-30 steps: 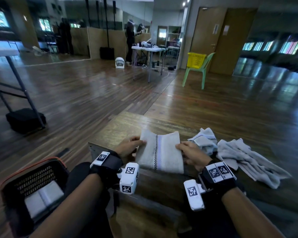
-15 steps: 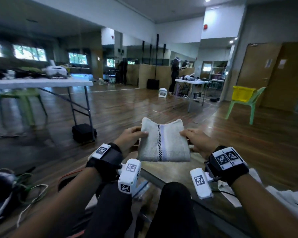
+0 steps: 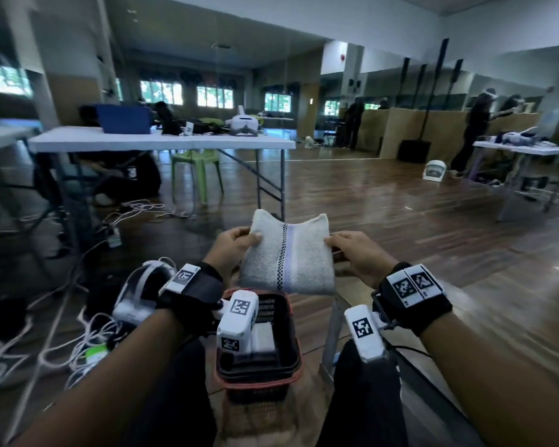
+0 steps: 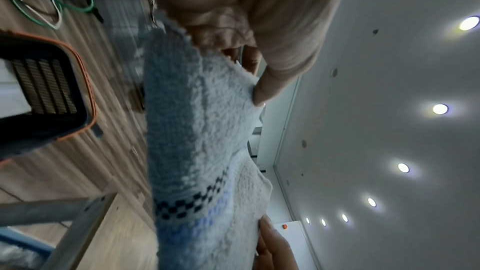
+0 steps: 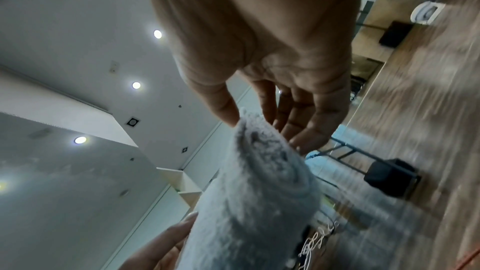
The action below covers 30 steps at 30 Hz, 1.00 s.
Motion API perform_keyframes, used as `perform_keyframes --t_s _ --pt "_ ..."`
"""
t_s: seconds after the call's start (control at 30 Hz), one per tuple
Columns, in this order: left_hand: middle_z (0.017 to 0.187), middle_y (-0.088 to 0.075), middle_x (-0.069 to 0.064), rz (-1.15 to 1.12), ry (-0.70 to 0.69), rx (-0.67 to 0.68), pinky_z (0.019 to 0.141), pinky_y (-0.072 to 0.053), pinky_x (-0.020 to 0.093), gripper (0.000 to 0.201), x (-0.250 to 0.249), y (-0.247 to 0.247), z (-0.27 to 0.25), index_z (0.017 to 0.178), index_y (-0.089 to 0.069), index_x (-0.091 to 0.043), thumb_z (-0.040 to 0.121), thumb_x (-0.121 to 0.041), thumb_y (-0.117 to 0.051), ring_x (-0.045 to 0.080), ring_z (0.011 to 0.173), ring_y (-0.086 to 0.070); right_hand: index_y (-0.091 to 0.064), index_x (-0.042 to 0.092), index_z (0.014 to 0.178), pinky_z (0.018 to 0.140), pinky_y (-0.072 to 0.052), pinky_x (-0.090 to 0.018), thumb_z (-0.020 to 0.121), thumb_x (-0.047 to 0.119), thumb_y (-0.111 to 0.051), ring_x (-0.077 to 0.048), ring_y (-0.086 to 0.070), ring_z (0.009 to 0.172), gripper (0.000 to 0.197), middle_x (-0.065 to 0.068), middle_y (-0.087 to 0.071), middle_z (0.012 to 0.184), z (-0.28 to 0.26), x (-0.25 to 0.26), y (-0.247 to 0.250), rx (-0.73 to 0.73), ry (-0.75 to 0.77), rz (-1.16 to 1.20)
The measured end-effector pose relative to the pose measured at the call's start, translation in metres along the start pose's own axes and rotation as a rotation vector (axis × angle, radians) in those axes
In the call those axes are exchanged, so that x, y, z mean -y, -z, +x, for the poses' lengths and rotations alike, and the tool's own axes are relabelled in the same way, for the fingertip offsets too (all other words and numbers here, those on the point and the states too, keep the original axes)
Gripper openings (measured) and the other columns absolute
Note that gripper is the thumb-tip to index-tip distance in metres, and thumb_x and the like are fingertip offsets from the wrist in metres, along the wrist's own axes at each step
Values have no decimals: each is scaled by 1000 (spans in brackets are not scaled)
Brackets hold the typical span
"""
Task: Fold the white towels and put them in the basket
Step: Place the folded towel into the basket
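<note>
- Head view: folded towel (image 3: 288, 256) held in the air above the basket (image 3: 259, 379), which stands on the floor (image 3: 400, 214) between the person's knees. Left hand (image 3: 231, 250) pinches its left edge, right hand (image 3: 359, 253) its right edge. A white towel already lies in the basket.
- Left wrist view: thumb over the towel (image 4: 207, 130), fingers beneath; basket (image 4: 78, 89) at left.
- Right wrist view: thumb and fingers nip the folded edge of the towel (image 5: 259, 202).

A dark wooden plank floor (image 3: 384, 201) runs through a large hall. A white folding table (image 3: 162, 144) stands at the left with a green plastic chair (image 3: 196, 169) under it and loose cables (image 3: 88, 330) beside it. Windows (image 3: 215, 96) line the far wall; recessed ceiling lights (image 4: 440, 109) glow overhead. Blurred dark shapes at the right may be people.
</note>
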State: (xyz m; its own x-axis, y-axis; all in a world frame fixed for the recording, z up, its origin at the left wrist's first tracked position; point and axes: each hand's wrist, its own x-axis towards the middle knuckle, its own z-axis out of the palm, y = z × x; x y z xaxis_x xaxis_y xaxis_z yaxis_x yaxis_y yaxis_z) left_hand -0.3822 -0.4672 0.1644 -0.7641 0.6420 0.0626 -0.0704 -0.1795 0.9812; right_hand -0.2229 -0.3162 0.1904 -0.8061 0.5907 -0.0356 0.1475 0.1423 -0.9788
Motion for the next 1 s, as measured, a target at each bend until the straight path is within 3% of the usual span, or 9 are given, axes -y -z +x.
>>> perform_keyframes --t_s 0.07,0.23,0.33,0.43,0.6,0.77,0.87,0.93,1.0 --pt "101 -63 17 41 12 -39 87 -49 43 25 -2 19 -1 111 -59 0 87 -6 -60 26 88 -58 -62 10 91 59 -50 -31 94 14 -47 -18 -57 71 15 -6 -59 81 11 -3 -18 42 -3 9" --pt "87 -63 8 102 43 -83 52 -53 19 23 -1 56 7 111 -58 -1 89 -6 -58 15 69 -60 -62 11 91 62 -49 -35 93 12 -49 -18 -57 70 13 -8 -60 83 39 -13 -52 109 -32 44" --pt "84 -63 7 114 85 -115 49 -51 18 23 14 71 20 112 -58 -1 89 -7 -58 13 63 -62 -62 9 96 63 -48 -35 92 12 -49 -18 -56 69 14 -7 -60 82 59 -25 -66 112 -63 49" --pt "81 -63 8 118 160 -134 55 -50 23 20 40 82 40 109 -58 -2 89 -6 -57 13 62 -61 -59 5 104 59 -42 -29 93 11 -47 -16 -50 64 18 -7 -55 79 81 -46 -77 125 -118 57" --pt "66 -55 -1 182 337 -123 37 -34 9 9 97 91 84 91 -59 -13 93 -9 -51 0 37 -49 -58 16 84 59 -45 -30 93 10 -45 -20 -53 71 17 -7 -57 82 132 -100 -86 124 -244 19" --pt "74 -53 2 187 563 -157 56 -36 22 18 178 97 140 79 -54 -17 95 -13 -46 14 62 -47 -57 16 80 51 -41 -23 88 8 -47 -16 -49 60 15 -3 -52 71 193 -172 -94 91 -449 -23" --pt "71 -56 1 198 676 -161 58 -35 24 17 234 103 168 79 -56 -16 94 -12 -48 15 60 -48 -53 16 67 51 -38 -20 84 8 -49 -15 -43 54 19 -1 -48 63 234 -224 -101 82 -541 -131" --pt "55 -62 -5 254 703 -151 58 -39 24 18 274 110 188 74 -59 -13 90 -9 -54 11 48 -54 -48 15 58 58 -34 -24 81 11 -51 -18 -42 55 24 -4 -47 60 260 -259 -106 100 -586 -230" --pt "46 -62 -9 320 746 -118 67 -45 28 18 322 119 212 62 -65 -10 79 -14 -63 11 49 -58 -46 12 55 54 -29 -26 82 13 -52 -22 -42 56 28 -6 -46 58 286 -293 -111 99 -621 -310"
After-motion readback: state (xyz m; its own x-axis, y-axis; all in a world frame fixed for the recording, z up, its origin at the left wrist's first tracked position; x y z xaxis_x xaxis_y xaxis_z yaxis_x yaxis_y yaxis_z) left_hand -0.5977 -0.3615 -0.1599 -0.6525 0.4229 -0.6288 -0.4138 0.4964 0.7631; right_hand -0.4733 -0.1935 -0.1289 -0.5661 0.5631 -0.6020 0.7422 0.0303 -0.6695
